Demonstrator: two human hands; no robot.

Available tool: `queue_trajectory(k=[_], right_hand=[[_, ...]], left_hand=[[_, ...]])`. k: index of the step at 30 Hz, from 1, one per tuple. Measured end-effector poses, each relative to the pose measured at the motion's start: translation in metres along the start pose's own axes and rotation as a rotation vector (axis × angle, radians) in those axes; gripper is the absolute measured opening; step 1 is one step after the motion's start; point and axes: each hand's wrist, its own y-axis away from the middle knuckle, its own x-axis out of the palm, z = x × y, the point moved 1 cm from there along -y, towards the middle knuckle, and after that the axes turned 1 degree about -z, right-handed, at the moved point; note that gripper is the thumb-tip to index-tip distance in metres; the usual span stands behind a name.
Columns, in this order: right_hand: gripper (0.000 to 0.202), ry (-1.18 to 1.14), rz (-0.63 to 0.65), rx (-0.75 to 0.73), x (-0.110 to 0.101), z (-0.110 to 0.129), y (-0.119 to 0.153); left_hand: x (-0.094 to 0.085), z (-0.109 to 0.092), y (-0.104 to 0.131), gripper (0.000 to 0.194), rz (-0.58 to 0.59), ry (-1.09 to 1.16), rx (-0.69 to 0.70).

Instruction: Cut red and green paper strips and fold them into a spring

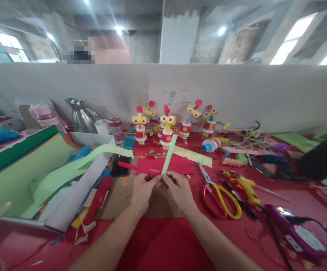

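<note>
A red paper strip and a light green paper strip meet at their ends between my hands, forming a corner. My left hand is closed in a pinch at the red strip's end, which points away to the left. With thumb and fingers pressed together, my right hand grips the lower end of the green strip, which rises upward. Fingertips hide the exact joint. Below the hands lies a brown cardboard sheet, with a red paper sheet just beyond it.
Scissors, a black pen and a yellow glue gun lie to the right. Several paper-cup figures stand at the back. At the left is a box of coloured paper; a dark phone lies beside it.
</note>
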Motion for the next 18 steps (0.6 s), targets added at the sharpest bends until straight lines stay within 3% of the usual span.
queue_trajectory(k=[6,18], right_hand=[[0.018,-0.244,0.038,0.113,0.0039,0.0026,-0.0002],[0.017,-0.222,-0.003,0.103,0.0018,0.0026,-0.0015]], left_hand=[[-0.0001,0.0001,-0.0015,0.026,0.012,0.123,-0.064],[0.0018,0.0038,-0.0002,0.023,0.013,0.049,-0.015]])
